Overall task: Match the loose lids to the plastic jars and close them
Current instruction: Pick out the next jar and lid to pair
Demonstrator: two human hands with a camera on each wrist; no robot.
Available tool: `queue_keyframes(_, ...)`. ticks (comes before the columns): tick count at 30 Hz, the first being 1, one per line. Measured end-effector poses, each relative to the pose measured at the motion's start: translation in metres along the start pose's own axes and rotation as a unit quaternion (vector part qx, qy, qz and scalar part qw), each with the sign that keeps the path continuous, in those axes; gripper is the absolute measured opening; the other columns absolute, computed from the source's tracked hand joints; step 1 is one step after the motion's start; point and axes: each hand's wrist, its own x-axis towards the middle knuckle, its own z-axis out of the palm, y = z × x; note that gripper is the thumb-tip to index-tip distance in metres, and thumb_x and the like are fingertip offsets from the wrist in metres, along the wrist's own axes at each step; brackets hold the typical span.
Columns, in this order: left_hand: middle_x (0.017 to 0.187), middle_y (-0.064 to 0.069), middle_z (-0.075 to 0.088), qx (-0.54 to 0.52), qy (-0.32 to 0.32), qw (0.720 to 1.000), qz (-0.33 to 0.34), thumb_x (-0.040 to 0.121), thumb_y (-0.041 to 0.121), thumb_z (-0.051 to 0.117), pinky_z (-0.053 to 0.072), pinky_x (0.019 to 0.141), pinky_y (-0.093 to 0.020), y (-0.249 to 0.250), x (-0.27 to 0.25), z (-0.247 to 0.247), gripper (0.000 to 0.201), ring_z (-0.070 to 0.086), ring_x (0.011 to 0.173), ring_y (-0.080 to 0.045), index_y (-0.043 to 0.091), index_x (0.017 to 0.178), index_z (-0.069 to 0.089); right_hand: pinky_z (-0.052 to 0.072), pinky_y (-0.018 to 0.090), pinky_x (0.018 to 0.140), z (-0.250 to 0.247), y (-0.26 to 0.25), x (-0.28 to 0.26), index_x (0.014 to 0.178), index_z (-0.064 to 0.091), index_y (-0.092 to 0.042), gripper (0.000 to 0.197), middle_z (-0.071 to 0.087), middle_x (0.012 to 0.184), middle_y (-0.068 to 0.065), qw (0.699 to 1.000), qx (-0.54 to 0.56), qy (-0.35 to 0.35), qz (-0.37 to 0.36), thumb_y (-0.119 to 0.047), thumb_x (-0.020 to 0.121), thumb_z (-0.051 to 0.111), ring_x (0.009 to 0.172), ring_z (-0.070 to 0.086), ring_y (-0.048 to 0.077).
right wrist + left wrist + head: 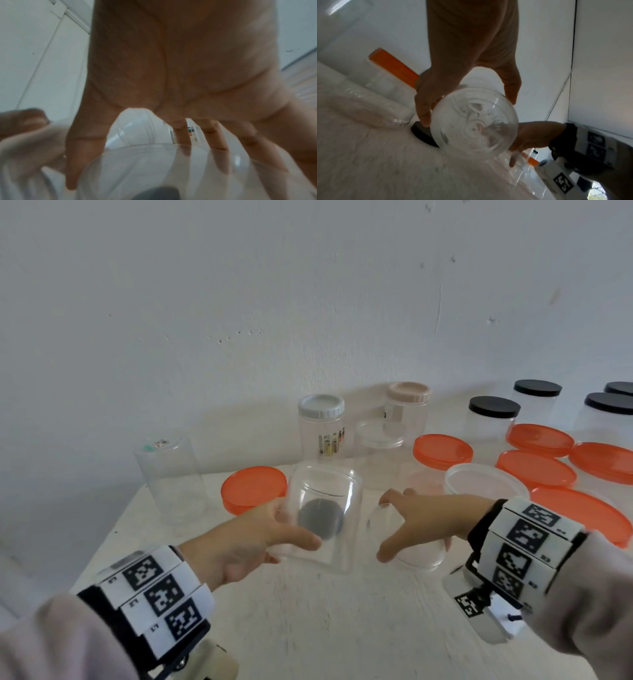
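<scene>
Both arms wear pale grey, soft-looking sleeves [582, 594]. Each wrist carries a white band over a black strap, with a row of square black-and-white coded markers: the left band [154, 594] shows three, the right band [520, 542] four. Beneath each wrist hangs a whitish camera housing [486, 611], seemingly with another marker, though blurred.

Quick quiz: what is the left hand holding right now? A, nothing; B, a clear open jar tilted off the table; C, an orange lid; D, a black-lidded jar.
B: the left hand grips a clear open jar, tilted, with its base toward the wrist camera.
</scene>
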Motion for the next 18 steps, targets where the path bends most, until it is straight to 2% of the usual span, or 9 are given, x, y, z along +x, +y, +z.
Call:
queue_keyframes(2, 0.127, -0.011, 0.059, 0.022, 0.019, 1.0, 0.001, 0.036, 0.032, 0.086, 0.042, 0.098, -0.04, -0.004, 0.002, 0.006, 0.094, 0.056, 0.116, -0.027, 0.02, 0.124, 0.055, 0.061, 0.04, 0.067, -0.002, 0.003, -0.004, 0.14, 0.025, -0.039, 0.103, 0.037, 0.117, -0.007, 0.999, 0.05, 0.0, 0.009, -0.059, 0.055, 0.079, 0.11, 0.048, 0.027)
queue_keyframes(3, 0.129, -0.013, 0.056, 0.029, 0.019, 0.999, 0.002, 0.037, 0.03, 0.087, 0.04, 0.104, -0.044, -0.006, 0.003, 0.009, 0.097, 0.053, 0.12, -0.03, 0.019, 0.126, 0.053, 0.061, 0.043, 0.069, -0.004, 0.004, -0.007, 0.14, 0.025, -0.038, 0.1, 0.038, 0.118, -0.005, 0.997, 0.08, 0.001, 0.013, -0.056, 0.058, 0.08, 0.113, 0.047, 0.029)
queue_keyframes(5, 0.126, -0.001, 0.058, 0.03, 0.013, 0.999, 0.005, 0.043, 0.02, 0.089, 0.041, 0.105, -0.042, -0.011, 0.007, 0.012, 0.086, 0.055, 0.117, -0.02, 0.027, 0.12, 0.052, 0.06, 0.047, 0.072, -0.008, 0.006, -0.012, 0.14, 0.028, -0.037, 0.095, 0.04, 0.123, 0.001, 0.99, 0.141, 0.003, 0.015, -0.05, 0.062, 0.082, 0.115, 0.046, 0.031)
queue_keyframes(7, 0.113, 0.017, 0.055, 0.024, 0.013, 0.999, 0.023, 0.057, 0.006, 0.088, 0.047, 0.085, -0.017, -0.015, 0.011, 0.017, 0.072, 0.053, 0.103, -0.001, 0.037, 0.107, 0.047, 0.059, 0.049, 0.073, -0.011, 0.007, -0.017, 0.137, 0.031, -0.036, 0.091, 0.042, 0.13, 0.007, 0.982, 0.187, 0.008, 0.011, -0.05, 0.062, 0.082, 0.114, 0.048, 0.032)
queue_keyframes(8, 0.109, 0.022, 0.05, 0.027, 0.016, 0.999, 0.03, 0.06, 0.003, 0.087, 0.045, 0.072, -0.008, -0.016, 0.014, 0.019, 0.072, 0.05, 0.097, 0.004, 0.038, 0.105, 0.044, 0.059, 0.05, 0.073, -0.012, 0.008, -0.02, 0.137, 0.033, -0.035, 0.089, 0.042, 0.132, 0.008, 0.979, 0.202, 0.015, 0.007, -0.05, 0.063, 0.081, 0.113, 0.049, 0.032)
queue_keyframes(9, 0.109, 0.023, 0.046, 0.039, 0.019, 0.998, 0.036, 0.058, 0.005, 0.087, 0.043, 0.066, -0.006, -0.017, 0.016, 0.021, 0.074, 0.048, 0.096, 0.006, 0.039, 0.105, 0.041, 0.059, 0.05, 0.074, -0.013, 0.008, -0.022, 0.137, 0.033, -0.033, 0.087, 0.041, 0.135, 0.009, 0.976, 0.217, 0.024, 0.004, -0.049, 0.066, 0.081, 0.113, 0.049, 0.032)
queue_keyframes(11, 0.12, 0.018, 0.042, 0.067, 0.016, 0.997, 0.039, 0.054, 0.014, 0.087, 0.042, 0.074, -0.009, -0.019, 0.018, 0.024, 0.085, 0.045, 0.108, 0.0, 0.042, 0.116, 0.036, 0.058, 0.051, 0.075, -0.016, 0.008, -0.025, 0.139, 0.032, -0.031, 0.085, 0.039, 0.139, 0.01, 0.969, 0.243, 0.041, -0.003, -0.046, 0.07, 0.079, 0.116, 0.047, 0.033)
queue_keyframes(14, 0.141, 0.004, 0.031, 0.093, 0.015, 0.995, 0.03, 0.063, 0.008, 0.087, 0.036, 0.1, -0.029, -0.021, 0.019, 0.026, 0.111, 0.03, 0.13, -0.014, 0.032, 0.145, 0.017, 0.058, 0.05, 0.078, -0.018, 0.006, -0.028, 0.143, 0.028, -0.03, 0.086, 0.039, 0.14, 0.01, 0.963, 0.262, 0.062, -0.015, -0.045, 0.074, 0.077, 0.118, 0.047, 0.032)
queue_keyframes(18, 0.146, 0.004, 0.028, 0.142, 0.021, 0.989, 0.03, 0.063, 0.012, 0.088, 0.036, 0.097, -0.028, -0.026, 0.023, 0.031, 0.115, 0.029, 0.131, -0.012, 0.026, 0.147, 0.01, 0.058, 0.044, 0.078, -0.019, 0.001, -0.029, 0.143, 0.029, -0.03, 0.087, 0.046, 0.129, 0.004, 0.96, 0.264, 0.087, -0.039, -0.047, 0.073, 0.076, 0.113, 0.049, 0.025)
